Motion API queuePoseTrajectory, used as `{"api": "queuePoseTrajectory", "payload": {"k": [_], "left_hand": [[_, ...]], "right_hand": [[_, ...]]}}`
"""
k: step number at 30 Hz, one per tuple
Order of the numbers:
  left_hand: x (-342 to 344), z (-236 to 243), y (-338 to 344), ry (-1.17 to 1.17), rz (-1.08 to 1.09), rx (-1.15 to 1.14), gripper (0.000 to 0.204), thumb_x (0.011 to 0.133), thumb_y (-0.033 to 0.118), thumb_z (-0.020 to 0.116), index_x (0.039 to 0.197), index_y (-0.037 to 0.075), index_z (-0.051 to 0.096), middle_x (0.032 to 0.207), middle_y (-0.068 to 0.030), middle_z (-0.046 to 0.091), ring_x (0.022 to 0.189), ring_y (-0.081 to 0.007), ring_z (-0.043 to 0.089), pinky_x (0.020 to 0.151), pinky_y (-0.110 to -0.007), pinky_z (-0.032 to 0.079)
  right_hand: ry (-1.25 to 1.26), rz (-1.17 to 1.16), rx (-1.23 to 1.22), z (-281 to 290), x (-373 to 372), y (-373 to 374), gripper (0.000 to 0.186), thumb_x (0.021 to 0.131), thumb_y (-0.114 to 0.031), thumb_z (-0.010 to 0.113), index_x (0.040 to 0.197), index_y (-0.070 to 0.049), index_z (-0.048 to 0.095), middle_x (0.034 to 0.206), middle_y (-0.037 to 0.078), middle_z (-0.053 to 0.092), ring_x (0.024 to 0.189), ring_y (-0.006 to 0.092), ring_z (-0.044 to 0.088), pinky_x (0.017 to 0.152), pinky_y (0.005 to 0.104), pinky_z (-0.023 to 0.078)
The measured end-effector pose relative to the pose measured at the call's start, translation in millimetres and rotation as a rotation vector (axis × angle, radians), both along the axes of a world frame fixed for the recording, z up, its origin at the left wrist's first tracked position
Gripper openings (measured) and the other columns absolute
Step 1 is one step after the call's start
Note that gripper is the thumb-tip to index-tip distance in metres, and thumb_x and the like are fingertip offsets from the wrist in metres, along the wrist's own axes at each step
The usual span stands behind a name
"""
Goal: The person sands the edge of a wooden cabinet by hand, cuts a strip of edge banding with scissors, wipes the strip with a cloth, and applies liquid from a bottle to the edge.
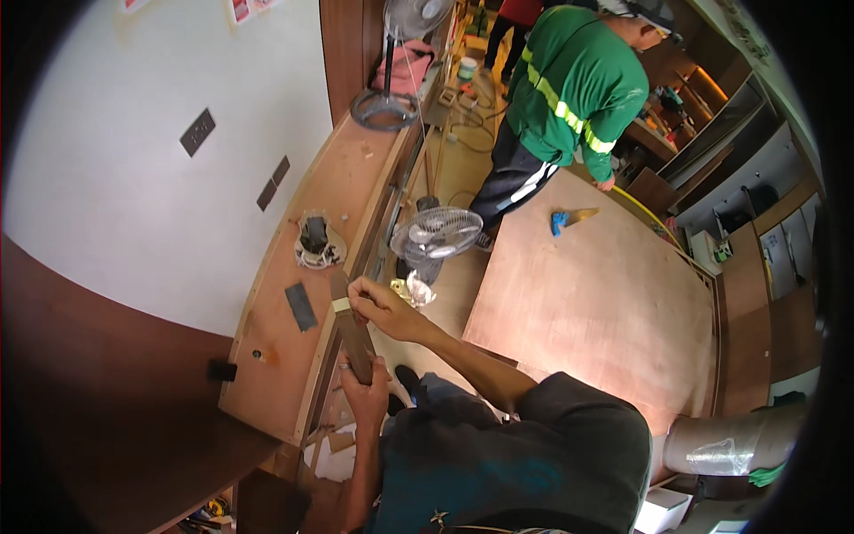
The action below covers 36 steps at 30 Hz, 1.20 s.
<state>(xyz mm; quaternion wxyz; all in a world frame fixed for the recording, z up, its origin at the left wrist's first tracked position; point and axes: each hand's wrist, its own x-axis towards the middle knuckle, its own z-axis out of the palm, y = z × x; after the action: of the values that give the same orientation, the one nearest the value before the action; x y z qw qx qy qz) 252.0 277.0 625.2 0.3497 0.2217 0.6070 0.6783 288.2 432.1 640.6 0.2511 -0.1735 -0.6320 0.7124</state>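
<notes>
A brown wooden strip (pixel 358 345) is held up at a slant beside the long wooden ledge (pixel 269 369). Around its lower end my left hand (pixel 366 389) is closed, with a ring on one finger. My right hand (pixel 389 313) is closed at the upper end, its fingertips curled against the strip by a pale band across it. Whether those fingers also hold something small is hidden. On the ledge, close to both hands, lie a dark grey flat rectangle (pixel 301 307) and a crumpled clear plastic bag (pixel 318 240) with a dark thing in it.
A person in a green jacket (pixel 578 84) stands at the far side by a large wooden panel (pixel 596 303), on which a blue-handled tool (pixel 560 221) lies. One fan (pixel 436 233) stands on the floor, another fan (pixel 384 109) on the ledge's far end. A wrapped roll (pixel 734 443) is at right.
</notes>
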Motion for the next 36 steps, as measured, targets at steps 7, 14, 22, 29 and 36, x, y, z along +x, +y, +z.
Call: {"api": "queuePoseTrajectory", "payload": {"k": [7, 14, 22, 29, 36], "left_hand": [[-6.4, -12.8, 10.5, -0.007, 0.135, -0.230, 0.020, 0.089, 0.005, 0.058, 0.104, 0.004, 0.043, 0.075, -0.0043, 0.053, 0.056, -0.0083, 0.052, 0.049, -0.022, 0.041], [-6.0, -11.7, 16.5, 0.008, 0.224, -0.263, 0.023, 0.091, 0.019, 0.058, 0.103, 0.003, 0.048, 0.067, -0.0026, 0.052, 0.054, -0.0075, 0.049, 0.046, -0.020, 0.034], [5.5, -16.8, 39.2, 0.165, 0.225, -0.273, 0.022, 0.092, 0.017, 0.056, 0.102, 0.000, 0.048, 0.065, -0.0040, 0.050, 0.055, -0.0098, 0.050, 0.048, -0.024, 0.039], [4.2, -39.0, 51.1, 0.193, 0.062, -0.329, 0.029, 0.091, 0.010, 0.054, 0.115, -0.004, 0.049, 0.078, -0.0069, 0.053, 0.059, -0.0100, 0.049, 0.049, -0.023, 0.039], [15.1, -25.8, 89.0, 0.109, 0.036, -0.225, 0.025, 0.092, 0.018, 0.059, 0.106, 0.001, 0.048, 0.076, -0.0050, 0.055, 0.061, -0.0086, 0.052, 0.053, -0.023, 0.042]], "right_hand": [[0.127, -0.146, -0.324, -35.5, -29.9, -12.1, 0.017, 0.095, -0.015, 0.058, 0.107, -0.003, 0.054, 0.080, 0.000, 0.056, 0.074, 0.0070, 0.058, 0.066, 0.0228, 0.050], [0.026, 0.073, -0.299, -56.9, -39.7, 3.9, 0.019, 0.096, -0.020, 0.057, 0.103, -0.003, 0.053, 0.077, 0.000, 0.056, 0.067, 0.0074, 0.059, 0.062, 0.0218, 0.050], [-0.042, 0.109, -0.239, -54.9, -33.9, 26.2, 0.023, 0.097, -0.024, 0.050, 0.093, -0.002, 0.048, 0.075, 0.003, 0.054, 0.058, 0.0101, 0.058, 0.048, 0.0248, 0.049], [-0.020, -0.027, -0.182, -52.3, 0.8, 51.4, 0.018, 0.095, -0.019, 0.052, 0.092, -0.002, 0.047, 0.076, 0.006, 0.056, 0.059, 0.0117, 0.060, 0.051, 0.0250, 0.050], [0.177, -0.271, -0.407, -59.9, 21.7, 55.1, 0.029, 0.095, -0.015, 0.059, 0.120, -0.002, 0.053, 0.091, 0.001, 0.059, 0.077, 0.0083, 0.059, 0.068, 0.0245, 0.051]]}}
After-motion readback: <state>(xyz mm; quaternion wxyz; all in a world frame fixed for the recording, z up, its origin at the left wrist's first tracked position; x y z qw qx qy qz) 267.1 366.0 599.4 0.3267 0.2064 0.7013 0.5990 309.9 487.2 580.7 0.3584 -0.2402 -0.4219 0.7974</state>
